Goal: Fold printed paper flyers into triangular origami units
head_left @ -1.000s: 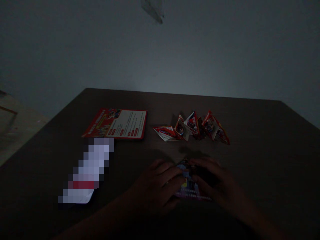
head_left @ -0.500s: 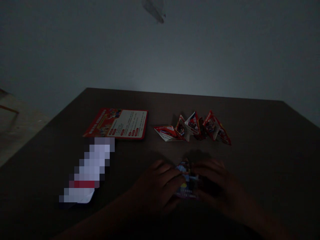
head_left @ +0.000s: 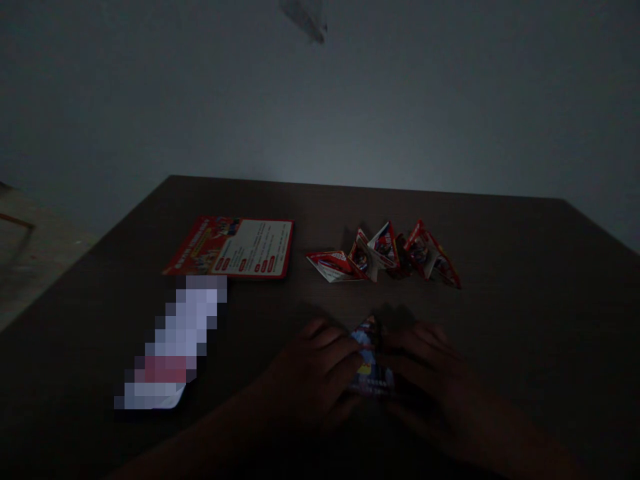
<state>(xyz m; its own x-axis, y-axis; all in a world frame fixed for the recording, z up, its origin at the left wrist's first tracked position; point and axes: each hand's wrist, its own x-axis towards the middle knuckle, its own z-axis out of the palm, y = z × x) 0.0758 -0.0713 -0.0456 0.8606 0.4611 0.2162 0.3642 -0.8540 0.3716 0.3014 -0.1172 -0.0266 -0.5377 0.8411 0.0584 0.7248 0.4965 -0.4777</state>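
Head view: I observe the dark blue and purple printed paper piece (head_left: 371, 384) between my hands, nearer than the zigzag red-and-white folded paper strip (head_left: 384, 255) on the dark brown surface (head_left: 525, 260). Left hand (head_left: 320, 373) and right hand (head_left: 435, 377): fingers half-curled, touching its sides; grip closure I cannot tell.

L hand (head_left: 320, 373) & R hand (head_left: 435, 373) bare; L forearm (head_left: 215, 427) & R forearm (head_left: 520, 433), right behind them, bare too; finer detail, e.g. skin creases, too dark to tell.
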